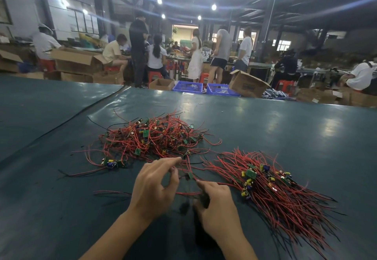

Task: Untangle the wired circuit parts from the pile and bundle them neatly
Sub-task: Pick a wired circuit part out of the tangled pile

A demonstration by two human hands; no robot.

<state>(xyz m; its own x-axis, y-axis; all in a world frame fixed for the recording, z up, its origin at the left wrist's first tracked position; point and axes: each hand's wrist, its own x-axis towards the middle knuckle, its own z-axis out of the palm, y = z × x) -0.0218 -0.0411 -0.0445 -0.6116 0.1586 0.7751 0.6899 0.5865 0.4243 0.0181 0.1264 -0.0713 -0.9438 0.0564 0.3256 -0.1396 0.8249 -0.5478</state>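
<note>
A tangled pile [152, 137] of small green circuit boards with red and black wires lies in the middle of the dark green table [285, 129]. To the right lies a combed bundle [271, 188] of the same parts, wires fanned toward me. My left hand [154, 188] pinches red wires at its fingertips near the pile's front edge. Just right of it, my right hand [217, 210] grips wires of one small green board [190, 175] that hangs between both hands.
A few loose boards [114, 164] and stray wires [112, 192] lie left of my hands. Beyond the table's far edge are blue crates [187, 87], cardboard boxes [247, 84], red stools and several people at other benches.
</note>
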